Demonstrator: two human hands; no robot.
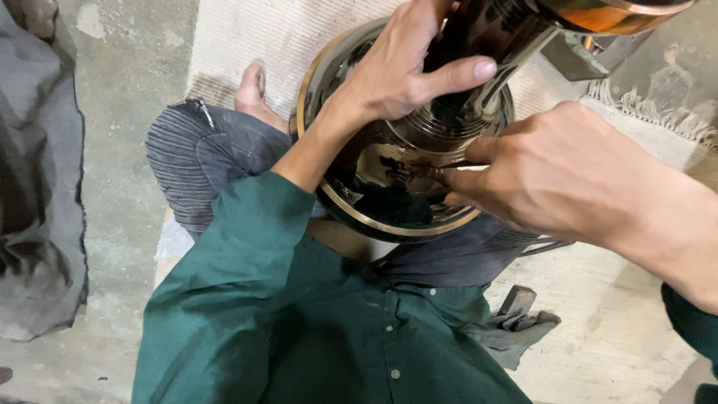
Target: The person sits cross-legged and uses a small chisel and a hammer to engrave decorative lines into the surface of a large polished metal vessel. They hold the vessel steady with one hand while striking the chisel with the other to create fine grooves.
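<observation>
A large shiny metal piece with a round flared base and a dark polished stem rests on my lap, tilted away from me. My left hand wraps around the stem just above the base, thumb pointing right. My right hand presses its fingertips against the ribbed centre of the base, pinching something small and thin that I cannot make out. A copper-coloured upper part of the piece shows at the top edge.
I sit cross-legged on a pale woven mat in a green shirt and grey trousers, one bare foot showing. A hammer head on a grey rag lies at my right. Grey cloth lies on the concrete floor at left.
</observation>
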